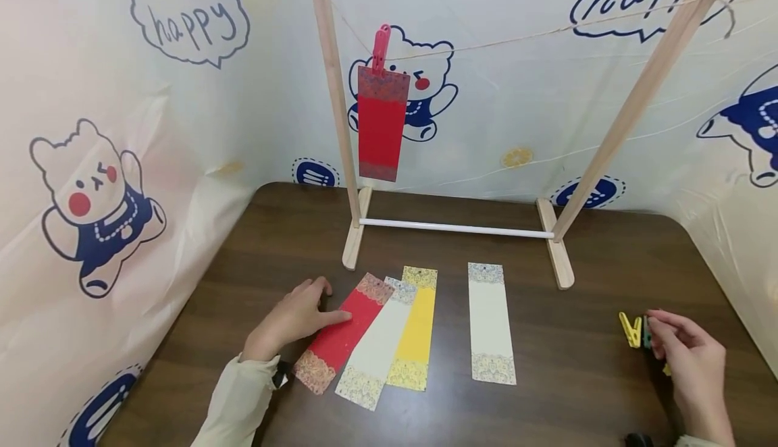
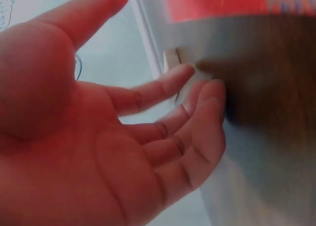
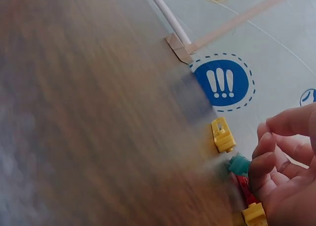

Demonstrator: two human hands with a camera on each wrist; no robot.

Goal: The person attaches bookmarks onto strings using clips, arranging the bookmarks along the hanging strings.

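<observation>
My left hand (image 1: 292,322) is by a red patterned card (image 1: 349,332), its thumb over the card's edge. In the left wrist view its fingers are loosely bent around nothing. That card overlaps a white card (image 1: 378,339), which partly covers a yellow card (image 1: 418,329). Farther right lies another white card (image 1: 489,315). At the table's right side my right hand (image 1: 693,359) is at a small group of clothespins, its fingers loosely bent beside a green clothespin (image 3: 239,165). Around it are a yellow clothespin (image 3: 223,135), a partly hidden red clothespin (image 3: 245,189) and another yellow clothespin (image 3: 255,214).
At the back of the brown table (image 1: 565,379) stands a wooden frame (image 1: 632,109) with a white crossbar (image 1: 456,228). A string (image 1: 516,38) runs between its posts. From it hangs a red card (image 1: 381,133) in a pink clothespin (image 1: 380,48). Behind is a printed curtain (image 1: 267,109).
</observation>
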